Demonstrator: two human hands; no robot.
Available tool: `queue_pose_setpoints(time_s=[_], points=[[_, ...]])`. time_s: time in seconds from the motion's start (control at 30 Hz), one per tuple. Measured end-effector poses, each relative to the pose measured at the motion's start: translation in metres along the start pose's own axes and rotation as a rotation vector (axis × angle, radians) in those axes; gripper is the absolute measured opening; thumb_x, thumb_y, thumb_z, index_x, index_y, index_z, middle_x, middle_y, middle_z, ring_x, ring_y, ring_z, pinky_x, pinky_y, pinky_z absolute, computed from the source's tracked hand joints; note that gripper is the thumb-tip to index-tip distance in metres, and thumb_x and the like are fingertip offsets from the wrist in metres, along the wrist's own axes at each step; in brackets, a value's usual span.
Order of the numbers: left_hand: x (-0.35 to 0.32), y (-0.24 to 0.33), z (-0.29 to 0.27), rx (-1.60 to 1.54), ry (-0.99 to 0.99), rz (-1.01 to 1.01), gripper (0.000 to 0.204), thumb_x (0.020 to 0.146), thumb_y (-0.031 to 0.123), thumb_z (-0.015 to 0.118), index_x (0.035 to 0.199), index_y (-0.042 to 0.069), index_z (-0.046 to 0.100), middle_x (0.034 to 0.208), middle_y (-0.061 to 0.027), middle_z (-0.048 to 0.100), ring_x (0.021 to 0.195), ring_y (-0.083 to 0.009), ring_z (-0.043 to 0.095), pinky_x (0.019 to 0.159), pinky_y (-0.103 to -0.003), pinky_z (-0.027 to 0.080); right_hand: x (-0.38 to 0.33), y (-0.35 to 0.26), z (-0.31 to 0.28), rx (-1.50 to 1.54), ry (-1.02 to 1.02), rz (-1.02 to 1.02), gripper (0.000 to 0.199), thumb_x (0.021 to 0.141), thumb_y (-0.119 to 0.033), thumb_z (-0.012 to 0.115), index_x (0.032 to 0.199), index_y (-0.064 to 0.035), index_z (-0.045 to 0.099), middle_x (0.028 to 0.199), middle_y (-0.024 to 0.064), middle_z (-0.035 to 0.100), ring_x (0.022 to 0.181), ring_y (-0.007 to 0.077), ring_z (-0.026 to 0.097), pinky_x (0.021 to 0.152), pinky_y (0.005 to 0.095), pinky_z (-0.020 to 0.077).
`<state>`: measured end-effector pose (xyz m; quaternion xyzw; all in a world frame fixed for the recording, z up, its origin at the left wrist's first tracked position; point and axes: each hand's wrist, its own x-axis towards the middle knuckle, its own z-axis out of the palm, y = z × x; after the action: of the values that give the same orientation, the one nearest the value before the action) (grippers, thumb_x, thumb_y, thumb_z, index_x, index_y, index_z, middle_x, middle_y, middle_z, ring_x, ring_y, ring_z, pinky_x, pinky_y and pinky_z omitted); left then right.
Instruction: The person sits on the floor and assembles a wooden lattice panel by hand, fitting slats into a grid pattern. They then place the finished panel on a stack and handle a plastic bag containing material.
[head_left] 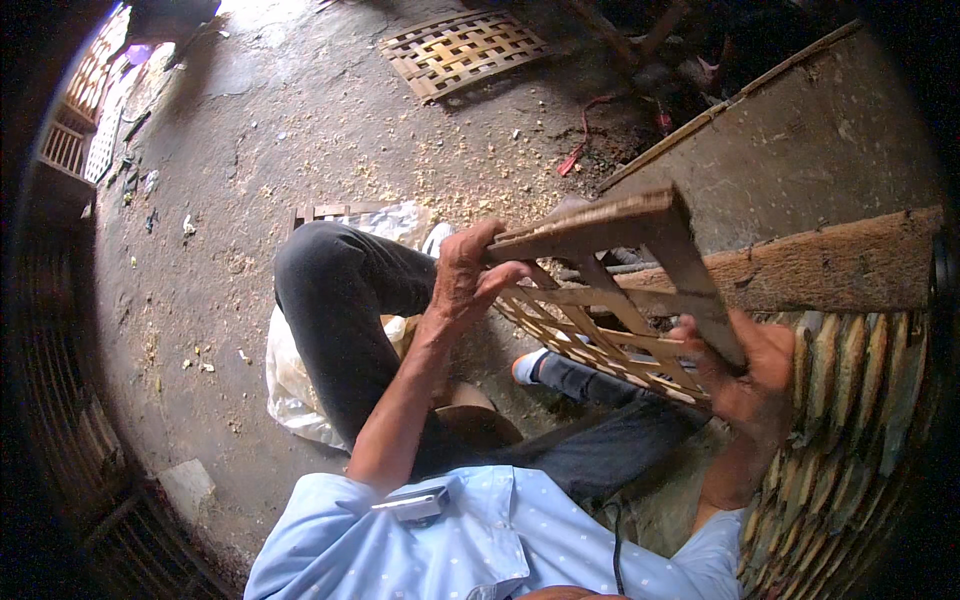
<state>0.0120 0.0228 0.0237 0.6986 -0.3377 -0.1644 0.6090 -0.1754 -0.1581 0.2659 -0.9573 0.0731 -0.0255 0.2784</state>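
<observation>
Holding the woven bamboo lattice panel (600,335) tilted above my knees, my left hand (465,275) grips its upper wooden edge and my right hand (745,375) clasps the lower side, steadying it so the strips sit tight.

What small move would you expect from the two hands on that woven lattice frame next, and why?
Probably pressing the loose strips tighter. The left hand grips the top wooden bar of the tan woven bamboo lattice frame, thumb on a strip, while the right hand clamps its far slat. The frame sits tilted over the lap, steadied at both ends, which suits a small adjusting push.
</observation>
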Motion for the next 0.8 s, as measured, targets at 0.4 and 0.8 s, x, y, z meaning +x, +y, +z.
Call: queue_pose_setpoints(time_s=[0.4,0.8], points=[[0.014,-0.022,-0.002,-0.64,0.762,-0.329,0.064,0.087,0.071,0.055,0.073,0.008,0.056,0.059,-0.0004,0.053,0.051,-0.0112,0.055,0.051,-0.025,0.043,-0.025,0.059,0.031,-0.353,0.828,0.101,0.054,0.102,-0.034,0.048,0.148,-0.0076,0.038,0.152,0.0162,0.038,0.141,0.0311,0.037,0.111,0.0559,0.0367],[0.004,-0.054,0.035,-0.954,0.699,-0.686,0.064,0.085,0.075,0.051,0.073,0.012,0.051,0.064,0.0007,0.049,0.065,-0.0132,0.054,0.066,-0.029,0.046,-0.054,0.06,0.089,0.268,1.22,0.215,0.06,0.1,-0.025,0.053,0.148,0.0007,0.029,0.147,0.017,0.041,0.132,0.0293,0.045,0.094,0.0492,0.0529]])
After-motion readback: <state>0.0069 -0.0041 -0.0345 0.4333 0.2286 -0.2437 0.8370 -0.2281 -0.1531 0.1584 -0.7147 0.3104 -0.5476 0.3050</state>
